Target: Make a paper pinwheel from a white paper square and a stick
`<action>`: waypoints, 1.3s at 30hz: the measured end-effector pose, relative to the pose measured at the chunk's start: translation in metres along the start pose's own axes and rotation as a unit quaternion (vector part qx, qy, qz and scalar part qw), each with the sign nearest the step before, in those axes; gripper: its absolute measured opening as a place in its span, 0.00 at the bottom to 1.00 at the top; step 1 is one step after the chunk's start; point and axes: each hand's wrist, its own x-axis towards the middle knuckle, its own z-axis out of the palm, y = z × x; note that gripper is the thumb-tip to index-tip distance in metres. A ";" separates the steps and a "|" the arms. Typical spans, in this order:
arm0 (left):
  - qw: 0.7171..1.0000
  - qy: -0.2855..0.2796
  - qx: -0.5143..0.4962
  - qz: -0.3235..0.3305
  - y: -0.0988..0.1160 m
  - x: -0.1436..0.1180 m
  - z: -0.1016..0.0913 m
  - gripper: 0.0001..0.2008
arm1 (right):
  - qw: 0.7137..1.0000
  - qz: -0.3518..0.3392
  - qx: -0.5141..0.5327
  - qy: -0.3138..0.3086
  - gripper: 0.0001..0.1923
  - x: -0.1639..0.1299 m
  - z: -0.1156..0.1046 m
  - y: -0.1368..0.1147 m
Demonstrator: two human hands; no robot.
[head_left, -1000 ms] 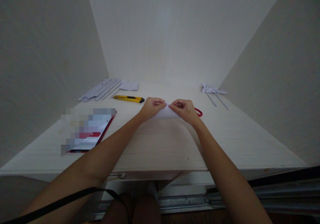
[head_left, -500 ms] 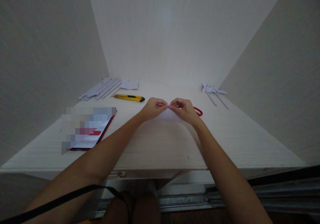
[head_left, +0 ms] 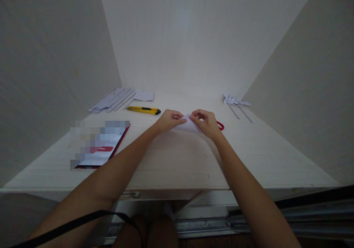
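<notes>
Two bare hands meet over a small folded piece of white paper (head_left: 188, 124) lying on the pale wood-grain tabletop (head_left: 177, 159), a little beyond its middle. The left hand (head_left: 167, 120) has its fingers (head_left: 181, 121) curled and pinched on the paper's left edge; the right hand (head_left: 206, 122) has its fingers (head_left: 193, 118) closed narrow on the paper's upper right part. Just behind the right hand a red loop-shaped handle (head_left: 220, 125) shows, mostly hidden by that hand. Near the left hand lies a yellow and black utility knife (head_left: 143, 110), apart from the paper. Farther back on the left rest a bundle of thin white paper sticks (head_left: 112, 100) and a small flat white paper sheet (head_left: 144, 95). A flat red-edged booklet (head_left: 101, 144), partly blurred, lies at the front left. Well apart at the back right lie white paper pinwheels on thin sticks (head_left: 235, 102). Plain pale walls close in the tabletop on the left, back and right. Bare tabletop stretches between the paper and the near edge, crossed only by the two forearms, and at the right front.
</notes>
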 end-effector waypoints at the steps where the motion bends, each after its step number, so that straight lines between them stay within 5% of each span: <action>1: 1.000 0.013 -0.012 -0.008 0.000 0.001 -0.001 0.11 | 1.000 -0.004 0.003 0.017 0.07 0.000 0.000 0.000; 8: 0.947 0.105 -0.299 -0.056 0.010 0.002 0.005 0.06 | 0.978 -0.023 0.023 0.208 0.07 0.001 0.002 -0.005; 13: 0.910 0.091 -0.400 -0.058 0.015 0.000 0.018 0.05 | 0.973 -0.006 0.041 0.229 0.07 0.000 0.008 -0.004; 26: 0.912 0.139 -0.386 -0.015 0.015 0.000 0.020 0.03 | 0.949 0.098 0.176 0.242 0.10 0.003 0.008 -0.002; 39: 0.914 0.162 -0.370 -0.023 0.018 0.000 0.016 0.02 | 0.960 0.088 0.133 0.231 0.10 0.003 0.005 0.000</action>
